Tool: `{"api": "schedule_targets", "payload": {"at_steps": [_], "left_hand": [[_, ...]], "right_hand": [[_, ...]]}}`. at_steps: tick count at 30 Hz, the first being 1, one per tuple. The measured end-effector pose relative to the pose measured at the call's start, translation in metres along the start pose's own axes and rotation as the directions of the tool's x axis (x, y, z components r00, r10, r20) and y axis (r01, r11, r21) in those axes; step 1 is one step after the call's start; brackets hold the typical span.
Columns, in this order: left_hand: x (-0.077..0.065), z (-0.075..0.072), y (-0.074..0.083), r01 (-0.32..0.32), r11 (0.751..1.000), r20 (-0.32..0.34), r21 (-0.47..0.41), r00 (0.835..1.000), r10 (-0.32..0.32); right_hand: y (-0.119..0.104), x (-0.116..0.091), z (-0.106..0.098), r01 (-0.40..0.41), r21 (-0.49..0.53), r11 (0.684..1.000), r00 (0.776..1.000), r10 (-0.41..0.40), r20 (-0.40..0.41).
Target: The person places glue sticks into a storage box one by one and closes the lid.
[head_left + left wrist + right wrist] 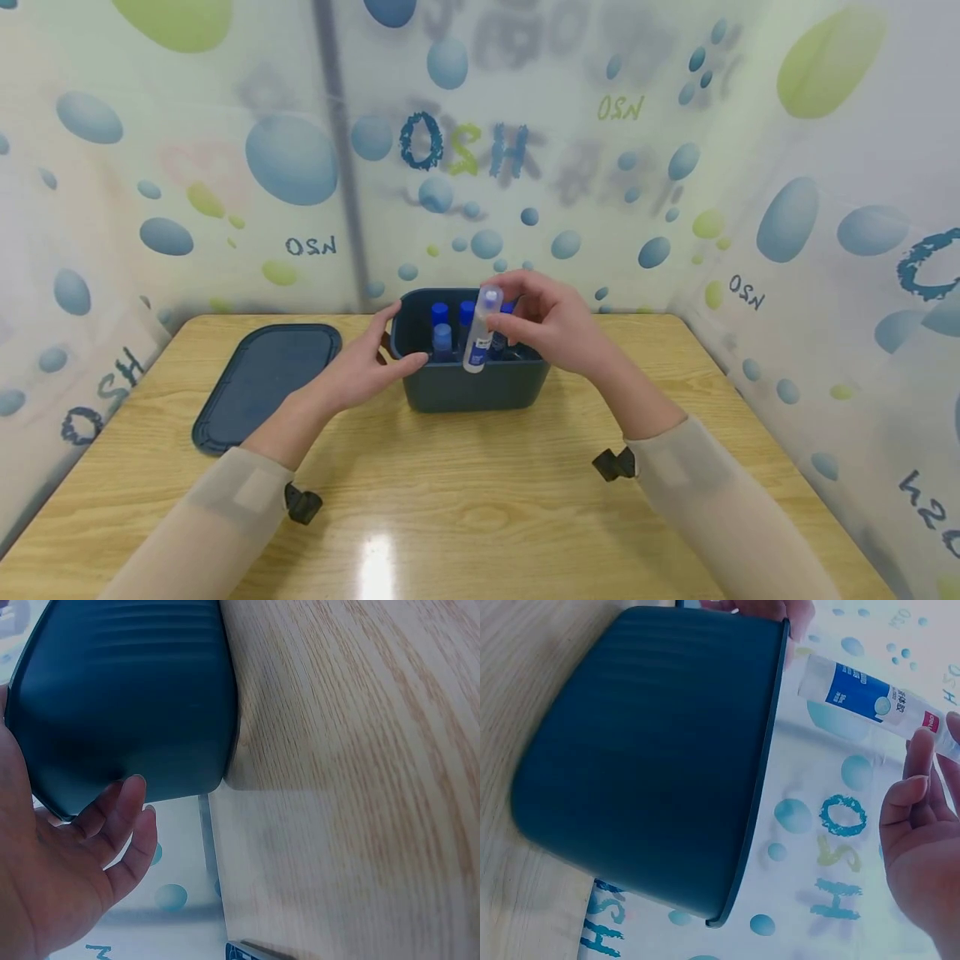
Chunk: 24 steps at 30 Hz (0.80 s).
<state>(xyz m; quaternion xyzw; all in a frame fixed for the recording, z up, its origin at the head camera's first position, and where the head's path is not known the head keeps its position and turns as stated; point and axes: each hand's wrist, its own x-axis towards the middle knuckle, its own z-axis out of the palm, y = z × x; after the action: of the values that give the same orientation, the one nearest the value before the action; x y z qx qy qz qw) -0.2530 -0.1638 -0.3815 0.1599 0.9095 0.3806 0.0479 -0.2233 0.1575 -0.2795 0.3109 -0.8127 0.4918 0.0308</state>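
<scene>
A dark blue plastic bin [472, 390] stands on the table, holding several bottles with blue caps [442, 333]. My left hand [367, 358] grips the bin's left end, thumb at the front rim. In the left wrist view, its fingers [133, 817] bend against the bin's end wall. Above the bin's opening, my right hand [555, 323] pinches a clear liquid glue bottle [478, 333] near its upper end, tilted. The right wrist view shows the glue bottle's blue and white label [862, 694] just past the bin's rim. The contents' lower parts are hidden by the front wall.
A dark blue lid [270, 383] lies flat on the wooden table [465, 500], left of the bin. Behind the bin hangs a pale curtain [480, 208] printed with blue and green drops; similar curtains close off both sides.
</scene>
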Motion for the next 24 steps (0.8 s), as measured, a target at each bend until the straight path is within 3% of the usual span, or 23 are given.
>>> {"api": "schedule_targets", "payload": {"at_steps": [10, 24], "left_hand": [[0.0, -0.001, 0.0, -0.005, 1.0, 0.002, -0.005, 1.0, 0.005], [0.0, 0.0, -0.001, 0.001, 1.0, 0.003, -0.01, 1.0, -0.001]], "right_hand": [[0.023, 0.02, 0.0, -0.085, -0.021, 0.996, 0.995, 0.083, -0.055], [0.066, 0.037, 0.015, -0.186, -0.089, 0.979, 0.982, 0.188, 0.025]]}}
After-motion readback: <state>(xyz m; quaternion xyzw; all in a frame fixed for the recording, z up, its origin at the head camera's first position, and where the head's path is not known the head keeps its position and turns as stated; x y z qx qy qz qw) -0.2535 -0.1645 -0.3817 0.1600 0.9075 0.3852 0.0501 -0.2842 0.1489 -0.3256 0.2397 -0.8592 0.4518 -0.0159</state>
